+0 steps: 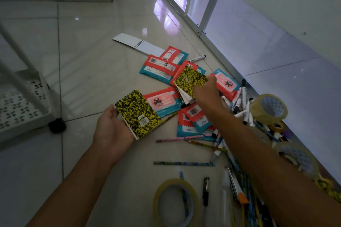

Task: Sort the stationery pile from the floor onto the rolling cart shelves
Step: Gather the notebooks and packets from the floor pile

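Three spiral notebooks show. The left hand (112, 131) holds one yellow-and-black notebook (138, 114) from beneath, fingers curled round its edge. The right hand (206, 94) pinches a second yellow-and-black notebook (191, 79) above the pile, its white pages fanning below. A white notebook (140, 44) lies open on the floor (92, 61) beyond the pile. Six red-and-teal wipes packs (162, 101) seem to lie overlapped, though the arm hides part of them. Four rolls of clear tape appear: one nearest the camera (175, 202), three (269, 107) along the wall. Markers (243, 97) and pencils (184, 163) are too tangled to count. The white rolling cart (22, 101) stands left.
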